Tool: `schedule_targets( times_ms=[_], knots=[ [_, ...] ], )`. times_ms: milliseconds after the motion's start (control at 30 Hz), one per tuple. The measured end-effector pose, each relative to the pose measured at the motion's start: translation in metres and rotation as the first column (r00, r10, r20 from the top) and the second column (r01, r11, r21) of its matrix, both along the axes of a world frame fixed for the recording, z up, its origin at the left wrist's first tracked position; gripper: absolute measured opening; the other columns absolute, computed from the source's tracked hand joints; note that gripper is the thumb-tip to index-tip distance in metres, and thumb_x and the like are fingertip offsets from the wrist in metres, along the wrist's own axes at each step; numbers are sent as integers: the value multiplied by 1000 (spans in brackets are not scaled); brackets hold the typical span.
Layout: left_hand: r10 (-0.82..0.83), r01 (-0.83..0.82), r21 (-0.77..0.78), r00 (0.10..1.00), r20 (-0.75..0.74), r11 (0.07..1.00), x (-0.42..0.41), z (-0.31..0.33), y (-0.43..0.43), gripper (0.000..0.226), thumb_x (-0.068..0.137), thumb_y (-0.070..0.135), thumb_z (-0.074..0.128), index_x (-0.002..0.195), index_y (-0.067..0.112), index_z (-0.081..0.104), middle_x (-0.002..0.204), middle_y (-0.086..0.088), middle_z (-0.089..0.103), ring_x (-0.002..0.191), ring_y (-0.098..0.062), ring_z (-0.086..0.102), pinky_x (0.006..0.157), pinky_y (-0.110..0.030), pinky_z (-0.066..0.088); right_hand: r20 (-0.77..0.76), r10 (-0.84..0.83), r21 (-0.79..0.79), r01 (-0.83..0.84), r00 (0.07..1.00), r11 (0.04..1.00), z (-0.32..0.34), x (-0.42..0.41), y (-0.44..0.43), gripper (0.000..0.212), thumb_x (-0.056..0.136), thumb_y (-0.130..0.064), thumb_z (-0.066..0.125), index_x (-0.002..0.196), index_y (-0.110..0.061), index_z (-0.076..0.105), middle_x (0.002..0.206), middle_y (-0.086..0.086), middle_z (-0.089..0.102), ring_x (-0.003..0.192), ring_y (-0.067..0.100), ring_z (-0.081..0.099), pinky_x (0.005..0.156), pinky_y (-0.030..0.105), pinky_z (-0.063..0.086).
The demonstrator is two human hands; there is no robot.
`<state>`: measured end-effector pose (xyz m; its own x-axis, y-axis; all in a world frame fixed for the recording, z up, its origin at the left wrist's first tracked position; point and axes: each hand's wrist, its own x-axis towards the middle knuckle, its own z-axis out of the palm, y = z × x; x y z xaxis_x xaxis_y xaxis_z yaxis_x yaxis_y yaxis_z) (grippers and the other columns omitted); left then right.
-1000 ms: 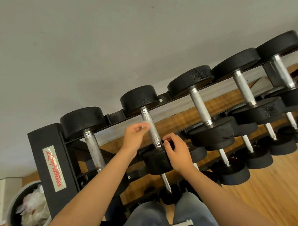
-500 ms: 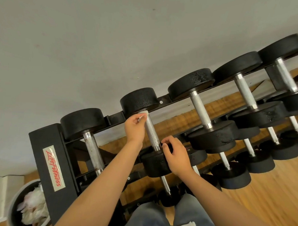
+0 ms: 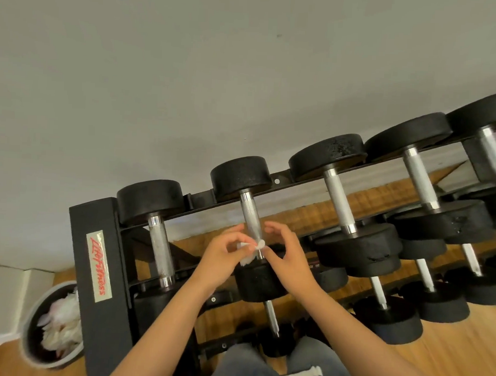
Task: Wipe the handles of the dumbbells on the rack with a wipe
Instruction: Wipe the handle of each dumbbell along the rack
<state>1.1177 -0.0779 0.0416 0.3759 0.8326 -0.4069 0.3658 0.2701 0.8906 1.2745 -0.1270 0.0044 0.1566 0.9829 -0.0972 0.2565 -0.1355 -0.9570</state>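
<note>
At the lower end of the second handle (image 3: 250,213), the left hand (image 3: 224,256) has slid the pinched wipe (image 3: 248,248) down from the top, and the right hand (image 3: 290,259) now touches it, grip unclear; this stroke appears complete.

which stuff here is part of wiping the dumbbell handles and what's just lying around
In the job:
- small white wipe, pinched by left hand
- right hand
- second black dumbbell, its knurled silver handle
- black metal rack

Lying about:
- grey round bin of crumpled white tissues
- wooden floor
</note>
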Motion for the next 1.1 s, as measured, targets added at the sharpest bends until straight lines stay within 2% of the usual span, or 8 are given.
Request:
schedule_targets(
  times_ms=[133,233,333,500,600,767,967,1100],
  knots=[
    [58,-65,62,992,108,996,14,16,-4,9,91,22,64,91,24,73,124,18,60,114,1,54,99,-21,39,-14,141,98,-139,990,985,15,10,13,38,91,-16,63,125,-31,57,128,-19,53,124,-3,42,101,5,30],
    [135,-150,116,982,128,982,22,21,-5,10,91,17,63,92,22,71,103,12,68,100,1,60,85,-15,45,-4,169,104,-168,986,980,19,25,21,22,89,-16,66,105,-31,67,110,-18,63,114,3,51,98,13,36],
    [202,-217,148,973,113,965,28,11,-8,13,91,19,64,103,24,67,106,9,68,102,-3,61,89,-20,48,-108,192,14,-191,975,981,20,38,24,7,90,-14,65,90,-20,68,91,-4,68,93,11,62,85,24,50],
    [495,-468,282,868,-29,838,47,-30,-22,23,94,26,60,116,28,55,117,12,57,112,-2,52,99,-22,41,-21,-78,-86,76,997,993,11,48,40,4,92,-14,61,88,-13,61,89,-2,66,86,8,63,73,18,48],
    [543,-449,391,822,-172,804,68,-41,-26,23,97,29,55,118,23,53,113,12,52,110,-4,48,97,-23,41,95,-142,-103,152,985,983,3,42,51,2,94,-15,58,93,-14,57,88,-5,62,83,6,60,67,14,45],
    [624,-531,397,767,-150,748,73,-47,-27,21,98,31,51,116,19,51,113,7,55,104,-6,53,87,-20,40,195,46,-125,-22,980,992,-12,18,48,9,93,-14,59,86,-16,56,74,-4,62,68,8,61,63,18,48],
    [697,-586,408,684,-214,700,74,-49,-27,21,97,34,50,113,21,51,107,5,56,98,-12,55,88,-29,46,123,349,-305,-299,929,904,-16,42,44,21,92,-9,60,76,-24,57,84,-4,69,86,9,65,80,28,51],
    [683,-566,423,702,-202,707,74,-48,-26,16,96,31,52,109,22,53,103,8,55,97,-11,55,86,-27,46,92,345,-246,-315,934,917,-12,42,43,18,91,-8,62,79,-22,61,80,1,71,80,7,68,84,26,52]
  ],
)
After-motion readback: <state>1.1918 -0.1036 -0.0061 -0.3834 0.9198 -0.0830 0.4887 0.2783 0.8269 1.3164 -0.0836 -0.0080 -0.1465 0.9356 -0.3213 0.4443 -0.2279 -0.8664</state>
